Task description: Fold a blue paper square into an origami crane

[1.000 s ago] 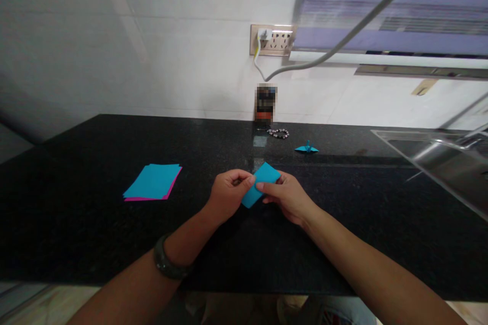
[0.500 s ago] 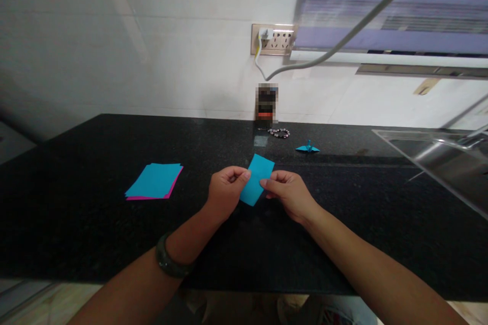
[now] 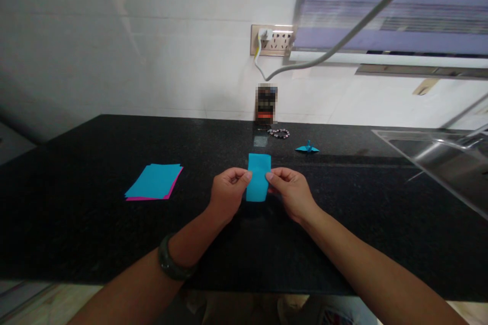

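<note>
A blue sheet of paper, in a narrow upright rectangle that looks folded, is held between my two hands over the black countertop. My left hand pinches its left edge, thumb on top. On the opposite edge, my right hand grips the paper in the same way; the fingers beneath are partly hidden. To the left lies a stack of blue and pink paper squares. Behind my right hand stands a small blue folded paper crane.
A beaded bracelet lies near the wall beside a blurred-out upright object. At the right a metal sink is set into the black countertop. A grey cable hangs in front of the wall socket.
The blue paper has turned from a slant to nearly straight up and down. My right hand has shifted slightly to the right, and both hands still hold the paper.
</note>
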The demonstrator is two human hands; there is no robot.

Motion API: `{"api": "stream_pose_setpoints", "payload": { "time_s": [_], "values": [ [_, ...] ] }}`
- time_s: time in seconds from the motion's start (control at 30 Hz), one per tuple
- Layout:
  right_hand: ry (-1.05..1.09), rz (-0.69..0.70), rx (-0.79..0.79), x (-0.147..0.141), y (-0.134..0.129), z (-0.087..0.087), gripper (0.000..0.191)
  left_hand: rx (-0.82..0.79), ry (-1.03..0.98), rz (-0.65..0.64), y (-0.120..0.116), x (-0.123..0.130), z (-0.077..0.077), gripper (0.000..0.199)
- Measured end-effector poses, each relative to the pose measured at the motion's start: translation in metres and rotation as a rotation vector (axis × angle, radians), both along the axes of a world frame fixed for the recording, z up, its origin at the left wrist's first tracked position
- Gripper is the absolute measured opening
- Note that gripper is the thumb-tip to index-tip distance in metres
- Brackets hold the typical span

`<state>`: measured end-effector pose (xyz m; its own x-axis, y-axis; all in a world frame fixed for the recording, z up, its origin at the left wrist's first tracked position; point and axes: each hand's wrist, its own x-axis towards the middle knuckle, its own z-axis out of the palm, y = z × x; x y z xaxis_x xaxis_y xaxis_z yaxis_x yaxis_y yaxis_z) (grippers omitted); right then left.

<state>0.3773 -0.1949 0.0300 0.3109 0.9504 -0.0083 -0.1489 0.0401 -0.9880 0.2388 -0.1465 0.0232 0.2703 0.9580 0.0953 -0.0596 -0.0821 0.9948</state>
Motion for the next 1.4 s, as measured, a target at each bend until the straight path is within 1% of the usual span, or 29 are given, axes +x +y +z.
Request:
{"api": "stream_pose_setpoints", "payload": {
  "time_s": [0.13,0.33,0.6,0.8,0.93,1.03,1.1,1.13,1.2,1.23,1.27,1.3,1.33,1.37,1.4],
  "values": [
    [-0.011,-0.031,0.035,0.004,0.002,-0.002,0.019,0.029,0.052,-0.038,-0.001,0.001,0.0,0.021],
    [-0.065,-0.031,0.051,0.007,0.003,0.0,0.016,0.084,0.078,-0.063,-0.001,0.0,0.0,0.02],
    [-0.075,-0.046,0.055,0.008,0.001,0.002,0.02,0.138,0.075,-0.037,-0.003,-0.001,0.002,0.018],
    [0.072,0.018,-0.014,0.009,0.003,0.002,0.022,0.144,0.086,0.001,-0.004,-0.002,0.005,0.018],
    [0.053,0.047,0.012,0.008,0.002,0.002,0.021,0.144,0.085,0.022,-0.003,-0.001,0.007,0.018],
    [0.005,0.043,0.047,0.011,0.003,0.0,0.02,0.121,0.083,-0.017,-0.002,0.0,0.004,0.02],
    [-0.112,0.013,0.075,0.015,0.004,0.0,0.02,0.109,0.104,-0.059,0.0,0.001,0.001,0.023],
    [-0.218,-0.01,0.099,0.018,0.004,0.0,0.019,0.123,0.12,-0.055,0.001,0.0,0.0,0.026],
    [-0.545,-0.047,0.193,0.024,0.003,0.004,0.016,0.235,0.177,0.022,0.002,-0.002,0.0,0.037],
    [-0.741,-0.06,0.283,0.026,0.002,0.007,0.013,0.368,0.234,0.088,0.002,-0.003,0.001,0.045],
    [-0.935,-0.013,0.371,0.028,0.0,0.011,0.011,0.526,0.319,0.131,0.001,-0.005,0.003,0.051],
    [-1.098,0.04,0.426,0.029,-0.002,0.014,0.011,0.679,0.406,0.153,0.001,-0.007,0.006,0.053],
    [-1.228,0.085,0.459,0.028,-0.004,0.017,0.012,0.811,0.482,0.131,0.0,-0.008,0.009,0.048],
    [-1.335,0.12,0.465,0.028,-0.005,0.019,0.014,0.918,0.546,0.094,-0.002,-0.009,0.011,0.038],
    [-1.422,0.148,0.468,0.027,-0.007,0.021,0.015,0.979,0.602,0.053,-0.003,-0.01,0.013,0.03]
  ]
}}
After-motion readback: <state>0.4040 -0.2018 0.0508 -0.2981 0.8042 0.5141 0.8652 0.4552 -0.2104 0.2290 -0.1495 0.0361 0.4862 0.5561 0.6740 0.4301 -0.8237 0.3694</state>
